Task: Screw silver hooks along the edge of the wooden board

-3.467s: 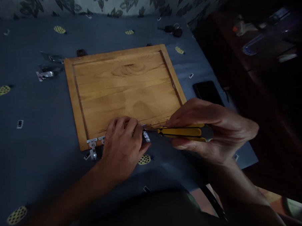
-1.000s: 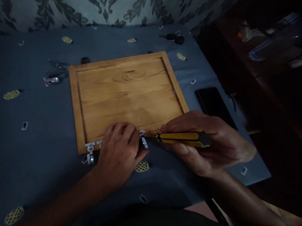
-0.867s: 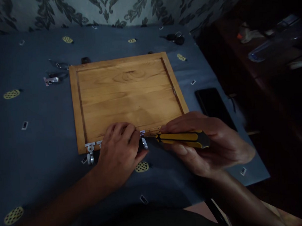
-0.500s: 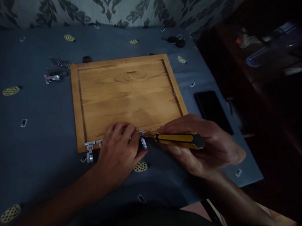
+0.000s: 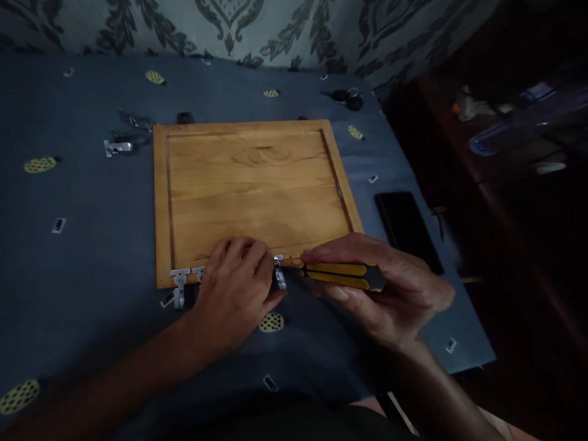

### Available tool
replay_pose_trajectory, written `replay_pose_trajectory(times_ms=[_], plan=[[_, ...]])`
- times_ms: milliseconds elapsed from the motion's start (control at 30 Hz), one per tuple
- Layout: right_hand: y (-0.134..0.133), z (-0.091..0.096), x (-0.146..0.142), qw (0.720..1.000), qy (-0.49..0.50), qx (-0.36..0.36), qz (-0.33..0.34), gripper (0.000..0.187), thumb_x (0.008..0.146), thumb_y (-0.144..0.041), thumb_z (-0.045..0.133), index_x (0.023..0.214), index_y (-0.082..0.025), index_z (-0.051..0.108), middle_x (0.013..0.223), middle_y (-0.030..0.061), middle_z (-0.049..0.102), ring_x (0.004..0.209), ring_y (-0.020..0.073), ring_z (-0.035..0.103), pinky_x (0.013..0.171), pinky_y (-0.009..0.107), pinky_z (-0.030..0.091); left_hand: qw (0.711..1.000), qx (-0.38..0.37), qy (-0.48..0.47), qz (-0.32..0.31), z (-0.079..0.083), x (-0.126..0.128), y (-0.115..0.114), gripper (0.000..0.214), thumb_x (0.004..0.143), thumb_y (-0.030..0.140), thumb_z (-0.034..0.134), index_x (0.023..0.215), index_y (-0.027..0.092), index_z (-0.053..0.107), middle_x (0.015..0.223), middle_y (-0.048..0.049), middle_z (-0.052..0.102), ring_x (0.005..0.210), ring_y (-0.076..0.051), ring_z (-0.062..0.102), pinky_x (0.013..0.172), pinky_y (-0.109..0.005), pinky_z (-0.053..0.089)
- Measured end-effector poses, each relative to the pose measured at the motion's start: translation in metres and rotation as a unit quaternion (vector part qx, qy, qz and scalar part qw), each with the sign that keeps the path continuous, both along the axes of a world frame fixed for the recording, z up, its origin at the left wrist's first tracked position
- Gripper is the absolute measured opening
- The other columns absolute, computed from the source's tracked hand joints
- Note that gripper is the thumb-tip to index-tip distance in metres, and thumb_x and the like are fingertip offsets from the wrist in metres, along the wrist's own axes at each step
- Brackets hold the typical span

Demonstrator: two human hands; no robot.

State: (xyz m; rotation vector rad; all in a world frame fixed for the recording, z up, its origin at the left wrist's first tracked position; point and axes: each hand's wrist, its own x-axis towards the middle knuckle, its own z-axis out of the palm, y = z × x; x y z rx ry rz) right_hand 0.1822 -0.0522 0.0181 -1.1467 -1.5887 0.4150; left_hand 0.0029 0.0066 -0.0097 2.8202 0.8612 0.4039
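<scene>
A framed wooden panel point(image 5: 258, 189) lies flat on a blue patterned cloth. My left hand point(image 5: 236, 294) is closed around a metal hinge point(image 5: 279, 275) at the panel's near edge, its fingers hiding most of it. In my right hand point(image 5: 389, 288) is a yellow and black screwdriver point(image 5: 338, 274), held nearly level with its tip pointing left at that hinge. Whether the tip sits in a screw is too small to tell. Another metal hinge point(image 5: 180, 287) sits at the panel's near left corner, with part of one more beside my left hand.
Loose metal hinges point(image 5: 120, 146) lie past the panel's left side. Scissors point(image 5: 344, 98) are at the back right, and a black phone point(image 5: 407, 228) rests right of the panel. Patterned fabric point(image 5: 246, 27) rises behind. The cloth's right edge borders a dark area with a clear plastic item point(image 5: 490, 140).
The camera view has shifted slightly, so the panel appears a little farther right. Both hands keep their grips, and the screwdriver stays at the hinge.
</scene>
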Motion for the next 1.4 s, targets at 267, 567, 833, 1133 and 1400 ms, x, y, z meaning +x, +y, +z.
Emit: replay_pose_trajectory(times_ms=[267,567,833,1133,1400], plan=[[-0.002,-0.006,-0.002,0.998,-0.007,0.048,-0.034,0.027,0.084,-0.017,0.075,0.111,-0.020,0.074,0.088,0.0054,0.080,0.072,0.0207,0.074,0.060,0.034,0.063,1.000,-0.003,-0.006,-0.001,0.001,0.000,0.000,0.033,0.079,0.038,0.082,0.093,0.012,0.068,0.096,-0.0066,0.068,0.097,-0.029,0.061,0.089,-0.044,0.050],[-0.005,-0.015,-0.002,0.987,0.051,0.066,-0.140,0.016,0.084,-0.021,0.076,0.100,-0.022,0.075,0.088,0.0033,0.077,0.055,0.0160,0.068,0.048,0.033,0.059,1.000,-0.013,-0.003,-0.001,0.002,0.000,0.000,0.034,0.078,0.038,0.083,0.094,0.013,0.067,0.096,-0.0058,0.067,0.098,-0.028,0.061,0.090,-0.044,0.048],[-0.004,-0.016,-0.007,0.989,0.059,0.047,-0.130,0.019,0.086,-0.020,0.075,0.104,-0.026,0.075,0.090,0.0023,0.077,0.055,0.0138,0.066,0.042,0.030,0.054,1.000,-0.013,0.000,-0.001,0.002,0.001,0.000,0.036,0.076,0.038,0.085,0.094,0.013,0.067,0.096,-0.0059,0.067,0.097,-0.029,0.061,0.089,-0.045,0.049],[-0.002,-0.016,-0.003,0.994,0.035,0.043,-0.096,0.021,0.084,-0.021,0.076,0.105,-0.023,0.074,0.089,0.0039,0.078,0.065,0.0181,0.071,0.054,0.033,0.060,1.000,0.005,-0.008,0.004,0.000,0.001,0.000,0.037,0.076,0.039,0.085,0.094,0.013,0.068,0.096,-0.0065,0.068,0.097,-0.029,0.062,0.088,-0.044,0.050],[0.003,-0.008,-0.001,0.997,0.044,0.024,-0.053,0.022,0.084,-0.030,0.078,0.104,-0.023,0.073,0.083,0.0030,0.075,0.073,0.0193,0.072,0.061,0.033,0.060,1.000,0.003,-0.008,0.000,0.000,0.001,0.000,0.033,0.078,0.039,0.082,0.093,0.014,0.067,0.096,-0.0064,0.068,0.096,-0.028,0.061,0.089,-0.044,0.049]])
